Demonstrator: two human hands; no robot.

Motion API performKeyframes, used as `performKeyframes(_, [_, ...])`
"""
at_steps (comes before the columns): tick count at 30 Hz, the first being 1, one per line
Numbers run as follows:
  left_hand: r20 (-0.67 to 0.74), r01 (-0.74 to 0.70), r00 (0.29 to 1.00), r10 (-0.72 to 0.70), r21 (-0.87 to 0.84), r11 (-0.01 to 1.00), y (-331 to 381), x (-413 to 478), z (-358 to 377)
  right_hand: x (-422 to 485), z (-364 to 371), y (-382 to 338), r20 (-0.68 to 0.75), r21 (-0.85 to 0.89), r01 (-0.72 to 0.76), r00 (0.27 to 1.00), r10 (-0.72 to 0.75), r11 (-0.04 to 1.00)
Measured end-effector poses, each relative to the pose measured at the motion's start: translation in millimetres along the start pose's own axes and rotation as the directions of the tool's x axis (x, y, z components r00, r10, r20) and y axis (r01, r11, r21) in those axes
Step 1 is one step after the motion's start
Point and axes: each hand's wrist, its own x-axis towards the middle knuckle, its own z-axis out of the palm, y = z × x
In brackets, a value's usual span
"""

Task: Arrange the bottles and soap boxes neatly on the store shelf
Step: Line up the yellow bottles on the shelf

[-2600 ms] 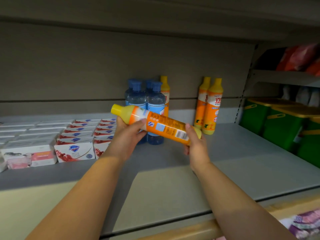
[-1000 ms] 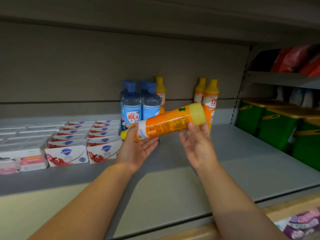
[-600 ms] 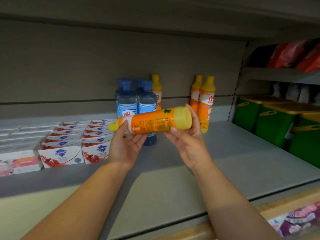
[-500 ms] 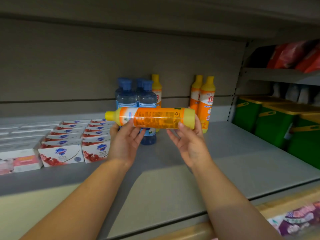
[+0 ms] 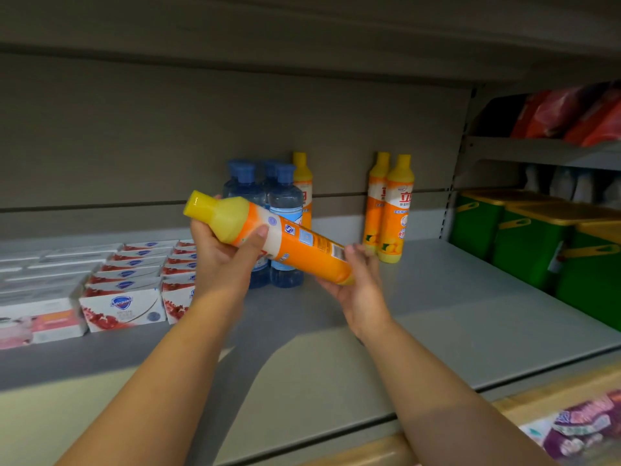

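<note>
I hold the orange plastic bottle with the yellow cap (image 5: 302, 245) in the air above the grey metal shelf (image 5: 443, 314), tilted, with the cap up to the left and the base down to the right. My left grip (image 5: 221, 264) is closed round its yellow shoulder, thumb across the label. My right grip (image 5: 359, 287) clasps the base. Just behind stand clear blue bottles with blue caps (image 5: 285, 200). Two matching orange bottles (image 5: 391, 210) stand upright to the right, touching each other. White soap boxes with red print (image 5: 124, 304) lie in rows on the shelf's left. Green plastic bins with yellow lids (image 5: 534, 243) fill the next bay.
</note>
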Motion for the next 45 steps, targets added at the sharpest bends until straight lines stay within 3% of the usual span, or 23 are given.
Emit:
performKeyframes(3, [-0.148,-0.003,0.989,0.007,0.029,1.0,3.9,4.7,-3.7,-6.3,0.5,4.0,0.187,-0.376,0.302,0.951,-0.247,0.876])
performKeyframes(6, [-0.164,-0.052,0.985,0.054,0.016,0.998,14.2,7.0,-6.7,-7.6,1.6,5.3,0.239,-0.459,0.321,0.943,-0.233,0.828])
performKeyframes(8, [-0.075,-0.064,0.995,0.062,-0.014,0.998,19.7,7.3,-7.5,-9.1,2.9,4.5,0.233,-0.451,0.255,0.959,-0.163,0.856])
performKeyframes(11, [0.111,0.008,0.994,0.009,-0.157,0.988,20.7,6.0,-9.3,-11.6,3.1,4.6,0.265,-0.426,0.004,0.957,0.121,0.905])
performKeyframes(14, [0.161,0.043,0.987,-0.014,-0.183,0.982,22.1,6.3,-11.5,-14.0,2.2,1.1,0.348,-0.445,-0.276,0.823,0.449,0.852])
performKeyframes(16, [0.112,0.051,0.993,-0.032,-0.174,0.983,22.3,7.5,-12.9,-14.5,3.2,-0.8,0.378,-0.472,-0.329,0.762,0.525,0.818])
performKeyframes(19, [0.014,0.055,0.998,-0.053,-0.119,0.991,19.1,8.3,-12.7,-15.6,8.5,1.7,0.39,-0.497,-0.225,0.805,0.448,0.838])
performKeyframes(23, [-0.06,0.058,0.996,-0.064,-0.092,0.994,16.5,7.7,-11.1,-25.0,14.6,12.7,0.439,-0.62,0.046,0.847,0.298,0.784])
performKeyframes(26, [-0.052,0.017,0.998,-0.018,-0.031,0.999,15.2,4.7,-7.3,-31.9,19.9,21.3,0.482,-0.665,0.191,0.849,0.219,0.722])
performKeyframes(28, [-0.007,-0.023,1.0,0.023,0.043,0.999,12.6,1.8,-4.2,-33.2,23.6,27.3,0.486,-0.67,0.209,0.849,0.208,0.712])
performKeyframes(31, [0.163,-0.054,0.986,0.028,0.161,0.986,11.2,-2.8,0.6,-32.9,24.9,35.3,0.444,-0.646,0.179,0.879,0.174,0.742])
performKeyframes(34, [0.279,-0.033,0.958,-0.064,0.33,0.943,5.4,-2.5,2.5,-27.7,20.8,35.4,0.373,-0.625,0.156,0.92,0.118,0.765])
performKeyframes(38, [0.236,0.113,0.944,-0.229,0.42,0.9,-22.5,1.1,-6.1,-13.5,9.8,30.1,0.21,-0.706,0.133,0.977,0.026,0.695])
performKeyframes(40, [0.223,0.115,0.94,-0.259,0.508,0.854,-40.0,-1.2,-12.0,-5.1,4.8,30.5,0.094,-0.747,0.099,0.995,-0.043,0.658])
performKeyframes(42, [0.271,0.026,0.926,-0.263,0.649,0.76,-58.1,-3.8,-20.3,5.3,-1.3,32.5,-0.042,-0.798,0.048,0.99,-0.135,0.601])
performKeyframes(45, [0.405,-0.164,0.838,-0.365,0.826,0.539,-79.6,-5.6,-33.0,23.6,-14.1,35.0,-0.183,-0.877,-0.049,0.954,-0.237,0.479])
